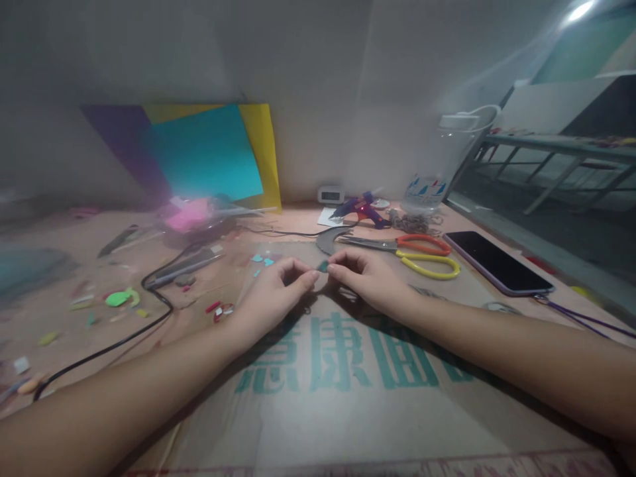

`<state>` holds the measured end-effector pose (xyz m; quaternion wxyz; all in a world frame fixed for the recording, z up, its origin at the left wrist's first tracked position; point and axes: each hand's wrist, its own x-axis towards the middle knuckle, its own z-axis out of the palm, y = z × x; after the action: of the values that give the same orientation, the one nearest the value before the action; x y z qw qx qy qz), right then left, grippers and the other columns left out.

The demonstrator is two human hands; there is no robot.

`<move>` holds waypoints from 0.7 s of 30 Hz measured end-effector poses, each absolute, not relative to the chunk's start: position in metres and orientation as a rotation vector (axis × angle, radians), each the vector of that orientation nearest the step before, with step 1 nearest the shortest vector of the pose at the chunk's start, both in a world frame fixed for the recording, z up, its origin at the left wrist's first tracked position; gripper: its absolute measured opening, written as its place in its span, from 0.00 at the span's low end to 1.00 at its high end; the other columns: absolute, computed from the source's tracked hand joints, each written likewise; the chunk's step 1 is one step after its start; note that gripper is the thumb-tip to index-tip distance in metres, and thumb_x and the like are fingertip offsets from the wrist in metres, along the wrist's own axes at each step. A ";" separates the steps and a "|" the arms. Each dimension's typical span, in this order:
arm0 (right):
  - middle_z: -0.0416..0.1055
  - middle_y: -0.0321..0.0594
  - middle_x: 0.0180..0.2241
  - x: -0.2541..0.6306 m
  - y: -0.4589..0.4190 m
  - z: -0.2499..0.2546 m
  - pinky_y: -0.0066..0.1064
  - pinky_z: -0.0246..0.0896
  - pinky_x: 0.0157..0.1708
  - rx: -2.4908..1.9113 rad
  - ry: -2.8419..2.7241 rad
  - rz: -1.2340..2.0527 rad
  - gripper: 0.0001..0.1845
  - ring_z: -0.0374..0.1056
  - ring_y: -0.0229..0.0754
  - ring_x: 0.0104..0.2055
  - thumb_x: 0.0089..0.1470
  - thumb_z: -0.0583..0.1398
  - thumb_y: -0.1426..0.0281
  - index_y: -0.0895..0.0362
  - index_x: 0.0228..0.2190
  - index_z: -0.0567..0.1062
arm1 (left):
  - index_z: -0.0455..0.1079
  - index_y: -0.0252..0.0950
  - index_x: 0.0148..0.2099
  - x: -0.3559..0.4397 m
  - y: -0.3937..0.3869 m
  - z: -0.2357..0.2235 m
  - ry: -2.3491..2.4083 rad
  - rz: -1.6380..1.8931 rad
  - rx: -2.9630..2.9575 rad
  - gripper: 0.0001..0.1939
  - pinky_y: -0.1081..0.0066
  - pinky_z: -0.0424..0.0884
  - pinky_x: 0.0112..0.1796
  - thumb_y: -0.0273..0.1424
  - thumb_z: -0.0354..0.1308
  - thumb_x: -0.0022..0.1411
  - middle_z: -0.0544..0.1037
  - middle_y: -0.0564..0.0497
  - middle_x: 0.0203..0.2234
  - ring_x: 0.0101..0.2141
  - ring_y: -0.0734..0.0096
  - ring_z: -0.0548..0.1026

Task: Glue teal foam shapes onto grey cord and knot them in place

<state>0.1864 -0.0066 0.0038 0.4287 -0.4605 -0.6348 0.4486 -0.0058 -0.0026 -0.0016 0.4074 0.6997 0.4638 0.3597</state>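
At the printed sheet's (308, 424) twelve o'clock, the right hand (365, 275) pinches a green scrap (322, 266) — left hand's (278, 291) fingers bunched, grip unclear.

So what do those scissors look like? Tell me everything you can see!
The scissors have long grey blades that look like metal, and two smooth, shiny loops, maybe plastic-coated: one orange-red, one yellow. They lie flat, blades pointing left, towards a curved grey piece. The yellow loop is nearer you. The phone is to their right. No hand holds them. I can't tell whether the blade tips touch the grey piece.
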 end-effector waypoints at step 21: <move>0.73 0.36 0.27 0.186 -0.009 0.003 0.31 0.67 0.32 -1.135 -1.595 1.133 0.12 0.70 0.38 0.30 0.52 0.63 0.61 0.56 0.32 0.71 | 0.74 0.34 0.46 -0.005 -0.002 -0.007 1.066 0.855 1.654 0.18 0.75 0.62 0.23 0.43 0.55 0.65 0.74 0.55 0.21 0.22 0.75 0.72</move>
<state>0.1858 -0.0086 0.0028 0.4259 -0.4539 -0.6380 0.4534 -0.0053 -0.0018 -0.0074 0.4779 0.6771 0.4364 0.3503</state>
